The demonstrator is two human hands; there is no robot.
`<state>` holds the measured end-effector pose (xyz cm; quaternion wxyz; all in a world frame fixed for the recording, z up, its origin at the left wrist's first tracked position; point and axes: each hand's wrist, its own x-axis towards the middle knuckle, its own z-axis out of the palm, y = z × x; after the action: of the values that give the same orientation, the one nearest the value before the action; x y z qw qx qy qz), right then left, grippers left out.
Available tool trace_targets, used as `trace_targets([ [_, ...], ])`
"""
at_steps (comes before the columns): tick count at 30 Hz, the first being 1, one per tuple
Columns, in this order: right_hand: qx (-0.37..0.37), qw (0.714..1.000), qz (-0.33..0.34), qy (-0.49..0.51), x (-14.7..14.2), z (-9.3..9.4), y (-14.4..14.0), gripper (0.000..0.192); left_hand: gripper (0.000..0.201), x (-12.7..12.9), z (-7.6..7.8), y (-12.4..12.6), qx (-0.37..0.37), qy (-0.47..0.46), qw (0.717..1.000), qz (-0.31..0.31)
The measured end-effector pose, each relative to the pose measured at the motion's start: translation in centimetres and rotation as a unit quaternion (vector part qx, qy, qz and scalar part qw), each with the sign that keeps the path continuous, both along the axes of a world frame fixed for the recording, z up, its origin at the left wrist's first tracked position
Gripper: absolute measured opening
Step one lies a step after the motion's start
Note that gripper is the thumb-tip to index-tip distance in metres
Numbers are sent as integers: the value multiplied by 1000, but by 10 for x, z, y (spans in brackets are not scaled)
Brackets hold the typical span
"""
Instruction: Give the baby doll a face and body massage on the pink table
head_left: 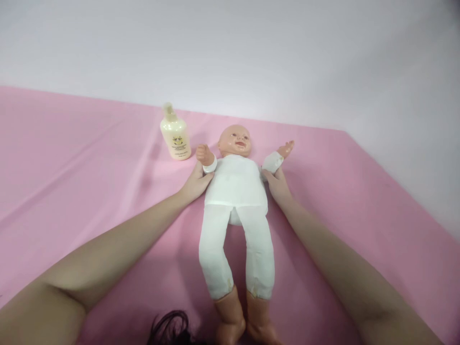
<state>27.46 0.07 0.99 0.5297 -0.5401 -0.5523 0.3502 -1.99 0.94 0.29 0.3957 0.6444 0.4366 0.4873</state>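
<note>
Left hand (196, 182), at the end of an outstretched bare forearm, lies with its fingers loosely extended against the doll's (235, 191) side, just under the doll's raised arm; it grasps nothing, only touching the white cloth body near the cuff. Right hand (277, 184), likewise extended from the opposite side, rests with fingers loosely spread against the doll's other flank, below the second raised arm, and holds nothing either. The doll lies on its back on the pink sheet (72, 158), head toward the far wall (230, 48), legs pointing toward the viewer, between the two forearms. Its torso and legs are covered in white fabric; the bare plastic head, hands and feet are exposed. Both of its arms are lifted outward beside the head. Cream-coloured bottle (175, 133), with a pump-type top and a printed label, stands upright on the sheet, just beside the doll's hand on the left and apart from the person's fingers. A dark strand of hair (170, 326) enters at the lower edge.
</note>
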Motion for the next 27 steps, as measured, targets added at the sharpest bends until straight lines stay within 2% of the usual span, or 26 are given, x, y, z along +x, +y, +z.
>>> trace_targets([
  [27,-9,1000,-8,-8,0,-1,2,54,43,-1,-5,2,4,-11,1000,-5],
])
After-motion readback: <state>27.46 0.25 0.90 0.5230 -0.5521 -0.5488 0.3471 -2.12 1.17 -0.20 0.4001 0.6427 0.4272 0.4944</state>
